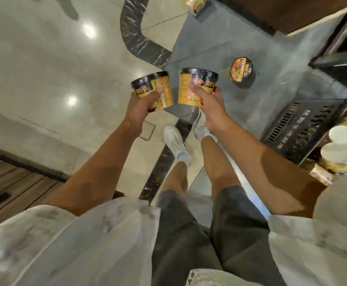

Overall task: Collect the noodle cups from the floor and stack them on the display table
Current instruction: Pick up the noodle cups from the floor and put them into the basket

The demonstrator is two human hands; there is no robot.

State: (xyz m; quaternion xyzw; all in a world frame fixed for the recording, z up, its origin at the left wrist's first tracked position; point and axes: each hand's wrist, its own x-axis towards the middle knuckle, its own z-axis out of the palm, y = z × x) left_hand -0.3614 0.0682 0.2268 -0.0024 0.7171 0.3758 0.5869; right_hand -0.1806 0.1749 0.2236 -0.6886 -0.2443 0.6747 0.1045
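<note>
I hold two yellow noodle cups with black rims out in front of me, above the floor. My left hand grips the left noodle cup, which tilts to the left. My right hand grips the right noodle cup, held nearly upright. A third noodle cup stands on the grey floor beyond my right hand, its printed lid facing up. At the right edge, more cups with pale lids sit stacked on the display table.
A black plastic crate stands on the floor at the right, next to the display. A snack packet lies on the floor at the top. Dark shelving fills the upper right. My feet stand on a black marble strip.
</note>
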